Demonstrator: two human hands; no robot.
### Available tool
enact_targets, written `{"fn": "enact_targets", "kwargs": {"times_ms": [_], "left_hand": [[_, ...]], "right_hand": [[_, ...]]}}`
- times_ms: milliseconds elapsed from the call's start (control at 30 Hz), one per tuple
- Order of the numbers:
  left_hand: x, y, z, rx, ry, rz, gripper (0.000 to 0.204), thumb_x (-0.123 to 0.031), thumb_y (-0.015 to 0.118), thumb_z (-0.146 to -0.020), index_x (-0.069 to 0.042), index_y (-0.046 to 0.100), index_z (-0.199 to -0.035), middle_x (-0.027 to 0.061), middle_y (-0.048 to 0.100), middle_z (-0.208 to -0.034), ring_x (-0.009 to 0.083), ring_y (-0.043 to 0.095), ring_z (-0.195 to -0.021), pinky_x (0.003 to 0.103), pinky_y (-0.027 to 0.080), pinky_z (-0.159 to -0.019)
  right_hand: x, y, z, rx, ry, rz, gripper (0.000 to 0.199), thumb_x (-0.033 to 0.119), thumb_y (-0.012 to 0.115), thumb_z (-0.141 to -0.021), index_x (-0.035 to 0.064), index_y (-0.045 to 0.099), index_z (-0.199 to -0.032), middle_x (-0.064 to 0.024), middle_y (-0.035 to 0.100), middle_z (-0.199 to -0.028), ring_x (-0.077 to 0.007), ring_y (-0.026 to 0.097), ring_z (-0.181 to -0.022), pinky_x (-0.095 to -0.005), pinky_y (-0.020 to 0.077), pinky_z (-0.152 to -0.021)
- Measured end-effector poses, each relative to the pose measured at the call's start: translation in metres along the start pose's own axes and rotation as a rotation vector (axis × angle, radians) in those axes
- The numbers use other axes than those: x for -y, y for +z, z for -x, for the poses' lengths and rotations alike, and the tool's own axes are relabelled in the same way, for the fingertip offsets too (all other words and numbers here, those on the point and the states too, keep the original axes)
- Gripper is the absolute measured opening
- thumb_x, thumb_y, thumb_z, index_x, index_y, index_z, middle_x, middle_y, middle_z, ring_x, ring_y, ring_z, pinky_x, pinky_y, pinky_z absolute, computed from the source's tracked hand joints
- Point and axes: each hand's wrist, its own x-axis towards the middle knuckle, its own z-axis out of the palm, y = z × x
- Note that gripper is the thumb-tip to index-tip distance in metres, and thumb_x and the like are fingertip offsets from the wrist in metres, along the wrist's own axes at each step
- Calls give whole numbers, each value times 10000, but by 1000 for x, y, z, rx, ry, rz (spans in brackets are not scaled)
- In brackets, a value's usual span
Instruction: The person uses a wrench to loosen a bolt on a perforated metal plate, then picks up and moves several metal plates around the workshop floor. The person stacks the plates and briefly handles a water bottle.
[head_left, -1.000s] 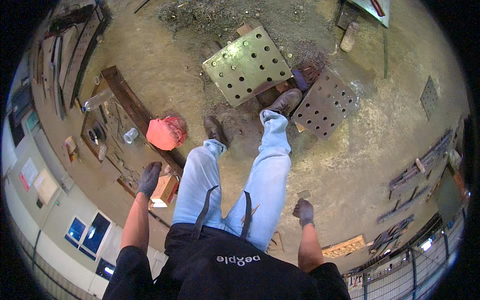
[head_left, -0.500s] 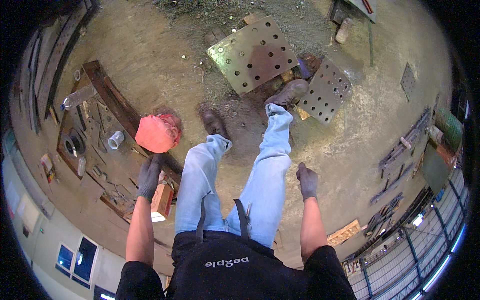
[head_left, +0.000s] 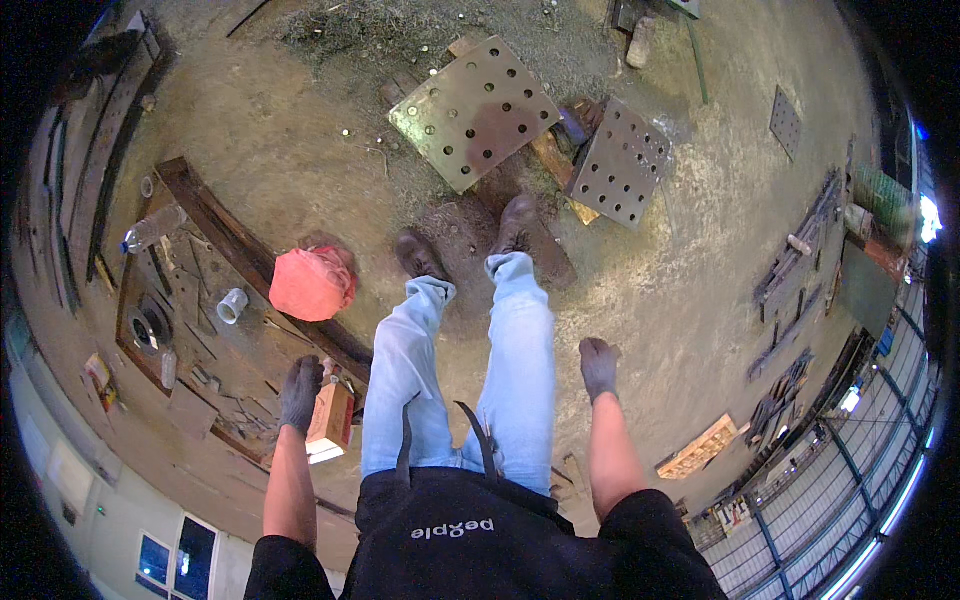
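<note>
Both gloved hands are seen hanging clear at the sides of the body. At the left hand (head_left: 301, 392), the fingers are bent and close together; whether anything is held cannot be told. An orange-brown box (head_left: 332, 415) with a pale end is located just beside this hand, on its inner side; contact cannot be judged. At the right hand (head_left: 600, 368), the fingers are bunched in a narrow form over the floor (head_left: 660, 300); their inner side is hidden, so a grip cannot be confirmed.

Surroundings: a red cloth bundle (head_left: 312, 283) is noted beyond the left hand, at the brown edge of a desk (head_left: 205, 205) whose height cannot be told. On it are seen a clear bottle (head_left: 152, 231), a pale cup (head_left: 232, 305), a dark round coil (head_left: 149, 323) and scattered small pieces.

The ground ahead of the boots (head_left: 514, 224) is obstructed by a large perforated plate (head_left: 475, 112) and a smaller perforated plate (head_left: 622, 163), both tilted, with a yellowish block (head_left: 555, 165) between them. Dark debris is strewn around the larger plate. Farther right, a third holed plate (head_left: 786, 123), long dark bars (head_left: 795, 245) and a wooden pallet (head_left: 697, 447) are observed, well apart from the right hand.
</note>
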Motion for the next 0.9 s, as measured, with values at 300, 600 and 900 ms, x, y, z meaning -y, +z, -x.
{"fn": "enact_targets", "kwargs": {"times_ms": [300, 600, 900], "left_hand": [[-56, 74, 35, 1, 26, -219, 464, -393, 520, -962, 24, 630, -1135, 121, 670, -1007, 201, 604, -905, 321, 467, -835], [-3, 96, 69, -25, -66, -141, 380, -308, 550, -938, 32, 638, -1084, 104, 670, -918, 173, 610, -832, 302, 481, -759], [-17, 117, 98, -86, -131, -80, 328, -296, 562, -924, -8, 660, -1049, 71, 667, -898, 161, 600, -749, 299, 461, -656]], "right_hand": [[129, 14, -98, 154, -290, -201, 397, 339, 573, -911, -21, 624, -1072, -43, 578, -727, -106, 522, -632, -262, 439, -572], [33, -27, -87, 338, 66, -239, 389, 352, 581, -906, -9, 620, -1047, -36, 595, -764, -119, 536, -653, -292, 458, -579], [-42, -77, -100, 278, 2, -54, 363, 339, 549, -911, 3, 621, -1026, -46, 609, -772, -137, 542, -646, -305, 460, -580]]}}
